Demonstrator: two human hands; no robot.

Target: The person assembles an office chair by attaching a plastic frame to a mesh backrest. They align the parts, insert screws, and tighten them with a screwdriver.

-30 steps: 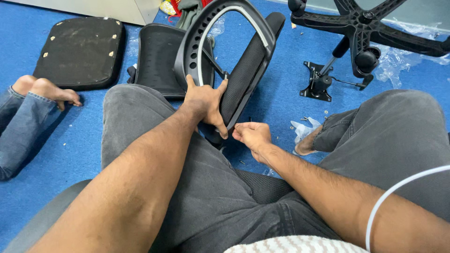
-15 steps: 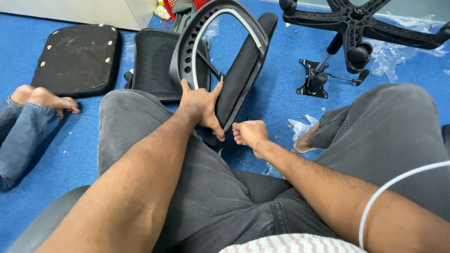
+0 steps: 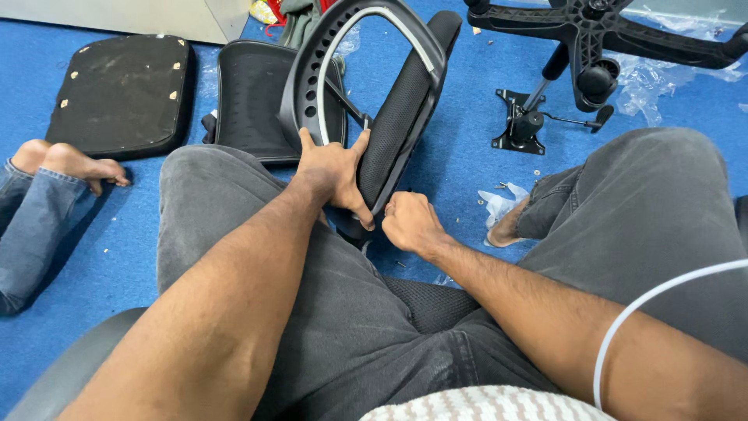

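Observation:
A black mesh office-chair backrest (image 3: 397, 101) with a curved grey frame stands tilted between my knees. My left hand (image 3: 333, 173) grips its lower edge, thumb and fingers wrapped around the frame. My right hand (image 3: 411, 222) is closed at the bottom of the backrest, fingertips pinched against the frame; whether it holds a small part is hidden. I sit on a chair with grey trousers, legs spread.
A black seat cushion (image 3: 121, 93) and a second black mesh panel (image 3: 249, 93) lie on the blue carpet at the back left. A star-shaped chair base (image 3: 600, 39) and a metal tilt mechanism (image 3: 522, 125) lie at the right. Another person's bare foot (image 3: 70, 164) rests at the left.
My view has shifted slightly. My right hand has closed in tighter against the bottom of the backrest; my left hand keeps its grip.

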